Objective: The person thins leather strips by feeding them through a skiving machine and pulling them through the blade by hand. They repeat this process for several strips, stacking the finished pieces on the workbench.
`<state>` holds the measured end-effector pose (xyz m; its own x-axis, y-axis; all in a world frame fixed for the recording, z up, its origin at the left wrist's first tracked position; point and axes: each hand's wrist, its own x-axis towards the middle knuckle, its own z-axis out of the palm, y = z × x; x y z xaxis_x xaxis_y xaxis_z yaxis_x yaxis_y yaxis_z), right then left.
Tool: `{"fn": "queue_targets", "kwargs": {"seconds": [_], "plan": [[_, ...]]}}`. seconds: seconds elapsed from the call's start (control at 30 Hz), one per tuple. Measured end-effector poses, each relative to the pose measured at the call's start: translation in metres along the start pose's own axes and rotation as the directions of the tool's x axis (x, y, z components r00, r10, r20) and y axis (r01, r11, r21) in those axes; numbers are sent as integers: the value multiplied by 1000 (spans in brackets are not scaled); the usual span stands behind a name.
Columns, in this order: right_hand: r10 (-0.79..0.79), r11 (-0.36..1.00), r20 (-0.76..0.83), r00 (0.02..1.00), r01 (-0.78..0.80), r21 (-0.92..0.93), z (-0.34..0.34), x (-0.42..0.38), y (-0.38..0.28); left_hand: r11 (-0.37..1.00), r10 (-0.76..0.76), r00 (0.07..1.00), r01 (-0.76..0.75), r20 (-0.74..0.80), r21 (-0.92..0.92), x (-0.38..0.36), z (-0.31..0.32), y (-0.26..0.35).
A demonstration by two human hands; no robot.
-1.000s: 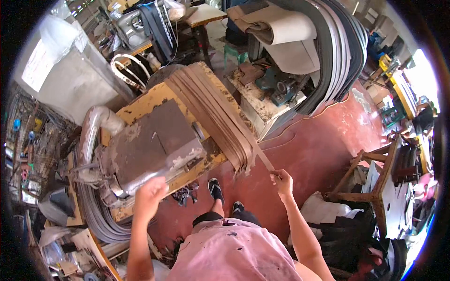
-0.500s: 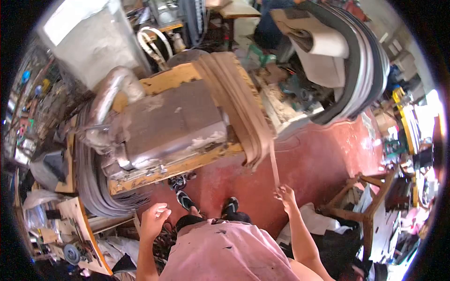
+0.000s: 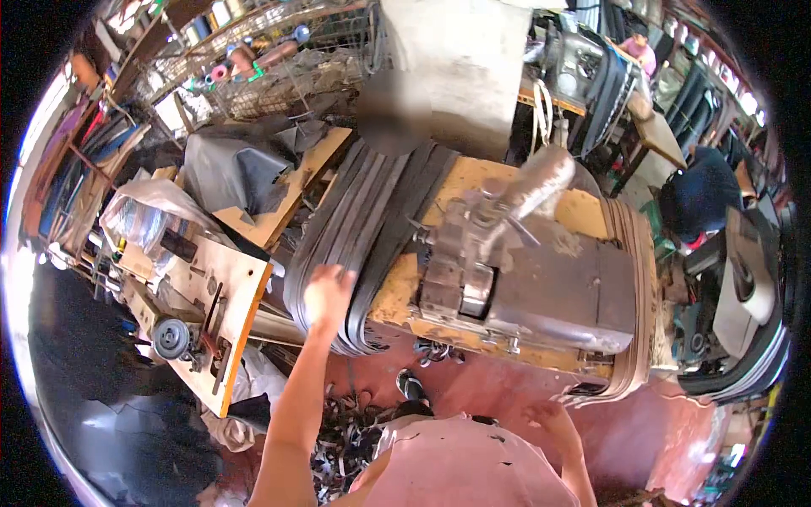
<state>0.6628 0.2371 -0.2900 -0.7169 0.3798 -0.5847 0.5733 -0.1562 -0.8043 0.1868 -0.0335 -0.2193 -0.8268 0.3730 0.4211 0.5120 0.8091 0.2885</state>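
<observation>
My left hand [image 3: 328, 296] is at the bundle of dark leather-like strips [image 3: 359, 220] draped over the left end of the workbench. It appears to touch them, but blur hides how its fingers lie. My right hand [image 3: 553, 418] hovers low over the red floor, just below the bench's right front corner. Its fingers are smeared, and whether a strip is in them does not show. Tan strips [image 3: 638, 287] hang over the bench's right end. Between the two bundles stands a heavy grey metal machine [image 3: 557, 279] on the yellow wooden bench top [image 3: 469, 173].
To the left, a wooden board [image 3: 228, 270] carries a small wheel [image 3: 171, 338]. Dark scraps [image 3: 346, 439] litter the floor by my feet. A stack of sheet material [image 3: 752, 313] hangs at the right. A person in pink [image 3: 640, 52] is far back.
My view has swung left. My left hand has reached out to the dark strips. My right hand held the end of a tan strip before; now that strip is not distinguishable at it.
</observation>
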Motion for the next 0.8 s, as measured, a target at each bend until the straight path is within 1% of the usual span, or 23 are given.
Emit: {"fn": "queue_targets", "kwargs": {"seconds": [0.03, 0.07, 0.1, 0.13, 0.17, 0.2, 0.27, 0.3, 0.33, 0.37, 0.4, 0.43, 0.47, 0.5, 0.53, 0.57, 0.6, 0.63, 0.67, 0.7, 0.73, 0.77, 0.8], "plan": [[-13, 993, 98, 995, 1, 120, 27, 1, -62, 999, -25, 998, 24, 65, 26, 0, 11, 4], [-25, 971, 194, 981, -22, 236, 55, 1, -128, 998, -23, 998, 19, 58, 60, 1, 20, 10], [-174, 983, 298, 939, 185, -8, 76, 15, -174, 999, -23, 998, 20, 67, 34, 2, 25, 9], [-280, 888, 427, 860, 401, -226, 95, 28, -209, 1000, -17, 997, 17, 71, 6, 4, 29, 8], [-306, 871, 454, 837, 439, -221, 119, 41, -230, 999, -47, 993, 48, 109, -4, 5, 36, 2], [-332, 854, 481, 811, 475, -212, 144, 56, -245, 999, -43, 994, 44, 103, -15, 6, 37, 0], [-318, 875, 533, 784, 460, -154, 185, 93, -258, 997, -81, 988, 81, 128, 6, 7, 35, 3], [-319, 871, 531, 785, 464, -162, 203, 106, -271, 995, -93, 982, 87, 164, 41, 10, 25, 14], [-309, 845, 508, 804, 477, -242, 218, 116, -284, 995, -80, 977, 66, 195, 78, 11, 19, 23], [-300, 808, 490, 818, 491, -326, 230, 126, -292, 993, -95, 978, 78, 188, 92, 13, 24, 27], [-289, 794, 506, 812, 499, -347, 240, 141, -290, 989, -117, 977, 99, 178, 108, 15, 30, 28], [-367, 808, 407, 836, 504, -306, 251, 156, -285, 987, -140, 978, 126, 157, 98, 19, 39, 28], [-433, 818, 302, 849, 511, -264, 258, 168, -279, 977, -191, 968, 171, 165, 127, 21, 47, 27], [-402, 861, 246, 882, 456, -224, 262, 171, -285, 970, -233, 955, 215, 181, 112, 26, 51, 26], [-393, 855, 269, 879, 457, -245, 266, 176, -288, 961, -272, 941, 257, 202, 97, 30, 49, 25], [-323, 918, 194, 926, 356, -173, 269, 184, -289, 968, -243, 939, 250, 242, -1, 28, 44, 22], [-244, 962, 121, 962, 256, -91, 272, 188, -293, 962, -265, 935, 274, 237, -5, 25, 37, 19], [-169, 980, 107, 980, 178, -87, 274, 189, -300, 964, -250, 948, 262, 197, -40, 25, 31, 17], [-173, 978, 111, 979, 184, -95, 276, 197, -306, 968, -225, 961, 239, 158, -74, 27, 26, 14], [-142, 984, 145, 979, 156, -89, 276, 207, -305, 964, -227, 952, 250, 208, -94, 26, 21, 14], [-109, 988, 186, 977, 128, -91, 276, 216, -301, 957, -249, 945, 273, 212, -97, 21, 28, 16], [-110, 983, 163, 981, 131, -126, 277, 229, -294, 974, -185, 952, 210, 245, -79, 22, 37, 18], [-106, 979, 191, 976, 136, -152, 279, 230, -295, 986, -131, 951, 154, 280, -61, 21, 43, 19]]}}
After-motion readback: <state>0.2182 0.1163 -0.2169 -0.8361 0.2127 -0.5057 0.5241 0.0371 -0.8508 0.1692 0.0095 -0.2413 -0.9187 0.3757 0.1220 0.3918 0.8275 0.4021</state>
